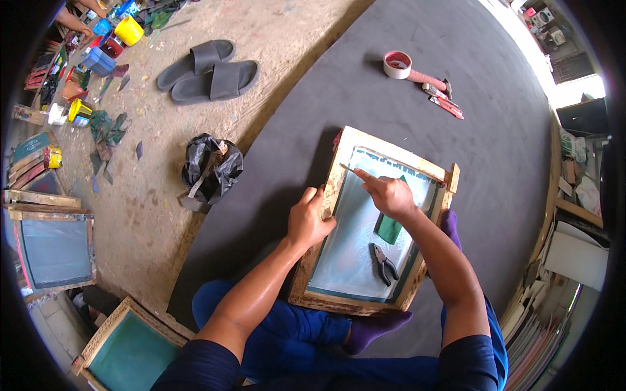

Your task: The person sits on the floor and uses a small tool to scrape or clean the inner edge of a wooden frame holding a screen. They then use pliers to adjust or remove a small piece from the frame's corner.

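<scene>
left hand (310, 218): fingers curled over the left rail of the wooden screen frame (339, 303), thumb on the outer side, gripping it.
right hand (390, 195): closed into a loose fist, forefinger stretched toward the frame's upper left corner, pinching a thin pale stick-like tool (349, 169) whose tip lies against the mesh near the top rail.
screen frame: rectangular, raw wood, pale blue-green mesh (352, 241); it rests on the dark grey mat (469, 137), tilted toward the person's lap, lower rail near the knees.
on the mesh: black pliers (383, 262) lie flat near the lower right; a dark green patch (391, 228) sits just below the right wrist.
person: seated, blue trousers, purple socks (375, 328) under the frame's lower edge.
mat, far side: roll of tape (397, 64) with red-handled tools (443, 98) just beside it, well apart from the frame.
floor, left: pair of grey slippers (208, 72), black plastic bag (210, 171), further screen frames (55, 251), paint containers (127, 29).
</scene>
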The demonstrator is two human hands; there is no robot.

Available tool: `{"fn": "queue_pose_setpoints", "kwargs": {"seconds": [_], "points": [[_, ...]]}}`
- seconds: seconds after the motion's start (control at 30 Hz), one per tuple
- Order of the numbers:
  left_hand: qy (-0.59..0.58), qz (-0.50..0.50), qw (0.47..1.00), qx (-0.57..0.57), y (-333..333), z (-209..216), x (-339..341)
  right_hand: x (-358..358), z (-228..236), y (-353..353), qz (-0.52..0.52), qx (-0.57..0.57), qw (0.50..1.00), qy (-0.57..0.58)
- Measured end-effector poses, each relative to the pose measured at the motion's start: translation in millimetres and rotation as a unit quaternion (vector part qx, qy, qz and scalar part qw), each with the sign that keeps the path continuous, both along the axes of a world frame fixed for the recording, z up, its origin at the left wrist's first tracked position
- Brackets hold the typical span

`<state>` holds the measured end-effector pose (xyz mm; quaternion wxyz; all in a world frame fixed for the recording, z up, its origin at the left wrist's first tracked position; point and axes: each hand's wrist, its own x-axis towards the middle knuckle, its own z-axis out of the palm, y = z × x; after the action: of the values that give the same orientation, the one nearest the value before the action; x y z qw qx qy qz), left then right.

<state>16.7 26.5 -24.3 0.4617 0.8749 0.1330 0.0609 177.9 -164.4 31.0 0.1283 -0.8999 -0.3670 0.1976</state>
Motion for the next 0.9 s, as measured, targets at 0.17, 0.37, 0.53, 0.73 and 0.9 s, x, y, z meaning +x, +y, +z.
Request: {"fn": "queue_pose_setpoints", "kwargs": {"seconds": [0.17,0.37,0.53,0.73,0.9], "points": [[-0.032,0.002,0.999,0.010,-0.6,-5.9,0.2,9.1,-28.2,-0.9,-0.041,0.213,0.965,0.150],[-0.011,-0.002,1.000,0.001,2.6,-0.2,0.6,3.2,-15.3,16.4,-0.078,0.163,0.973,0.143],[-0.001,0.002,1.000,-0.019,1.9,-3.5,0.2,-5.7,-5.4,1.6,-0.046,0.076,0.996,0.022],[-0.015,0.007,1.000,-0.016,1.5,-3.5,0.5,-18.7,1.8,-5.1,-0.010,0.022,0.997,-0.066],[0.002,0.005,1.000,-0.023,0.9,-3.3,0.9,-22.0,12.5,-0.7,0.001,-0.015,0.995,-0.096]]}}
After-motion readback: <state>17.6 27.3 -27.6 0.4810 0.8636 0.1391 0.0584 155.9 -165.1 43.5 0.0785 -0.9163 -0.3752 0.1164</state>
